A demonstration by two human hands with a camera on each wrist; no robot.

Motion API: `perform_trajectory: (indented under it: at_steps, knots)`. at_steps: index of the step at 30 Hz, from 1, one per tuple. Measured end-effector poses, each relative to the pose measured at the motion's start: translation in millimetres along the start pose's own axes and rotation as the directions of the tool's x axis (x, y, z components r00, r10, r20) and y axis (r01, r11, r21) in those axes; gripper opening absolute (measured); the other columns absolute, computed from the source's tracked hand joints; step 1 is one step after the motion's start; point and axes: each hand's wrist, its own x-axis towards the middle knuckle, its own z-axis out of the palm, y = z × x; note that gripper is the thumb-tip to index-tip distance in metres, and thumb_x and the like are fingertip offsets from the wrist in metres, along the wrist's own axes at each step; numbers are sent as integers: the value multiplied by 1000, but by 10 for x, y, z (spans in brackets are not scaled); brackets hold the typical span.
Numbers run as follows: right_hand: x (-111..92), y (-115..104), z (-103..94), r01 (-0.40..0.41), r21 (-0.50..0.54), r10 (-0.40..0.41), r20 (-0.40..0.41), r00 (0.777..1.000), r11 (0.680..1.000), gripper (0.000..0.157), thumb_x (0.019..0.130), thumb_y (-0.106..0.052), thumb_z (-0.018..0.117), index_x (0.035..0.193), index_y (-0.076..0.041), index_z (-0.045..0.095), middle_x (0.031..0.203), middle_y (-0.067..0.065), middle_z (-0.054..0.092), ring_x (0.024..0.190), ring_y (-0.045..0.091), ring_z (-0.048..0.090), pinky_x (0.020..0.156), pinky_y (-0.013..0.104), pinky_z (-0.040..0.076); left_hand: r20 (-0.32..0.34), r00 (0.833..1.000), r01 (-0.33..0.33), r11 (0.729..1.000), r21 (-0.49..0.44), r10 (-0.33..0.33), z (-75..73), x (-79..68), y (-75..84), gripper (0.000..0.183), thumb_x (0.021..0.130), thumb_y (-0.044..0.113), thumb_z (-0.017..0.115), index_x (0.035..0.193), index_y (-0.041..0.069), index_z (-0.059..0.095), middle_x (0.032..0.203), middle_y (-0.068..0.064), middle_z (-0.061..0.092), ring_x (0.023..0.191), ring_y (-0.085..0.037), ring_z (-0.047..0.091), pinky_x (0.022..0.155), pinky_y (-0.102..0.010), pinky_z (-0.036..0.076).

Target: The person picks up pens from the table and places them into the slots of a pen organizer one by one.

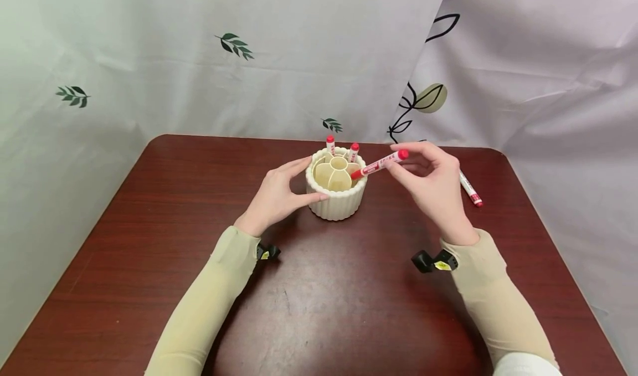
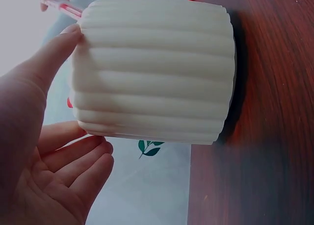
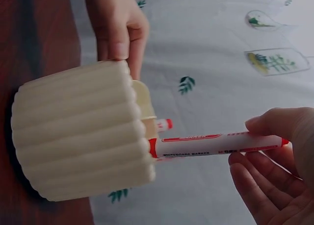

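A cream ribbed pen holder (image 1: 336, 205) with petal-shaped compartments stands on the table. My left hand (image 1: 276, 196) grips its rim from the left, thumb on the near side and fingers on the far side. Between thumb and fingers my right hand (image 1: 433, 185) pinches a red-and-white whiteboard marker (image 3: 196, 145) near its outer end. The marker slants down to the left, its red lower end at the holder's right-hand opening. Two more red-capped markers, a left one (image 1: 330, 144) and a right one (image 1: 353, 152), stand in the back compartments.
Another red-and-white marker (image 1: 471, 189) lies on the dark red wooden table (image 1: 164, 215), to the right of my right hand and partly behind it. A pale curtain (image 1: 309, 60) with leaf prints hangs behind the table's far edge. Black wrist cameras (image 1: 435, 261) sit at both cuffs.
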Motion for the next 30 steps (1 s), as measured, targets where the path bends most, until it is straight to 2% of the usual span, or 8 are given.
perform_trajectory:
  at_steps: [3,9,12,17,20,23,26,30]
  knots:
    - [34,13,90,-25,-18,25,37,999,1000,27,86,4,78,112,6,73,99,11,71,83,17,70,81,25,58,-11,1000,-4,1000,-2,4,6,-6,-6,86,80,51,85,151,14,52,148,-1,53,136,-14,48,110,-37,41]
    - [108,357,220,-69,-72,75,88,993,995,27,86,-6,82,112,-3,76,100,6,73,82,16,71,77,24,58,-26,1000,-9,1000,0,9,21,12,-14,92,77,49,88,152,11,50,149,-5,52,136,-17,47,110,-38,42]
    - [116,498,262,-86,-81,96,127,987,993,27,86,-13,85,110,-6,76,97,4,73,81,16,71,76,26,59,-11,1000,2,1000,8,-2,19,45,-27,100,75,51,89,155,12,45,153,-5,47,139,-17,44,110,-39,41]
    - [108,598,297,-84,-106,102,176,979,991,27,85,-19,86,106,-7,76,91,5,74,80,16,71,75,26,59,44,998,49,999,-12,-48,-14,129,-58,108,70,56,90,157,14,41,156,-1,44,141,-15,40,113,-39,38]
    - [101,605,300,-77,-122,99,188,977,990,27,85,-17,86,108,-7,76,93,5,74,82,16,71,76,27,59,76,996,59,996,-63,-54,-23,187,-89,112,68,55,92,157,14,40,156,1,44,140,-14,42,113,-39,38]
    - [81,569,289,-72,-115,94,195,976,991,29,85,-11,85,112,-5,75,97,8,73,85,20,71,78,30,59,105,993,67,984,-164,-50,-12,229,-118,111,67,47,95,157,13,40,155,1,45,135,-12,48,112,-37,40]
    - [40,437,256,-75,-107,94,184,978,991,32,86,-4,83,116,-1,73,98,14,72,86,26,71,79,31,59,128,991,80,965,-250,-49,3,237,-129,109,68,40,96,157,12,40,154,2,47,130,-11,53,110,-34,42]
    - [-15,259,160,-93,-136,112,141,984,986,30,87,-1,80,116,1,72,99,20,71,85,25,70,78,25,58,124,991,84,962,-261,-53,12,224,-131,106,69,40,96,157,12,41,152,4,48,128,-9,55,108,-31,43]
